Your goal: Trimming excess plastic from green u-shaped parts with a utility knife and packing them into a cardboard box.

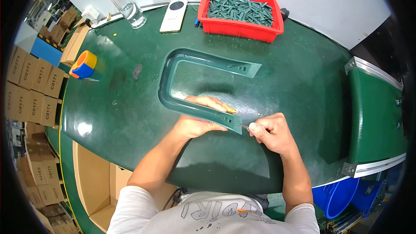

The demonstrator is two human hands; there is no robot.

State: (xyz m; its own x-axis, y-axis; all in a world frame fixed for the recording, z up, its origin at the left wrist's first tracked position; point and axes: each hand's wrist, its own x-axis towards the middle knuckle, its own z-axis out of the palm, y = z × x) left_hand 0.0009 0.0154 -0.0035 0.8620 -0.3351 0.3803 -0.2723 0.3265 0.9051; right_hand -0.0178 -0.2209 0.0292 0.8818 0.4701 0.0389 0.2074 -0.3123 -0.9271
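A translucent green U-shaped plastic channel [164, 80] is held up over the middle of the table, its two arms pointing right. Around the nearer arm, close to its end, wraps my left hand [195, 125], fingers on the far side and thumb on the near side. Something yellow [229, 109] covers a fingertip of that hand. My right hand [273, 133] is closed in a pinch just right of that cut end. A thin, small thing sticks out from its fingertips toward the channel, too small to name. Both arm ends carry small dark holes.
At the back stand a red bin [242, 30] of short green pieces, a white phone [174, 16] and a glass bottle [130, 11]. An orange-and-blue tape roll [84, 65] sits left. A green conveyor [377, 112] borders the right, above a blue bin [336, 197]. Cartons [39, 78] are stacked left.
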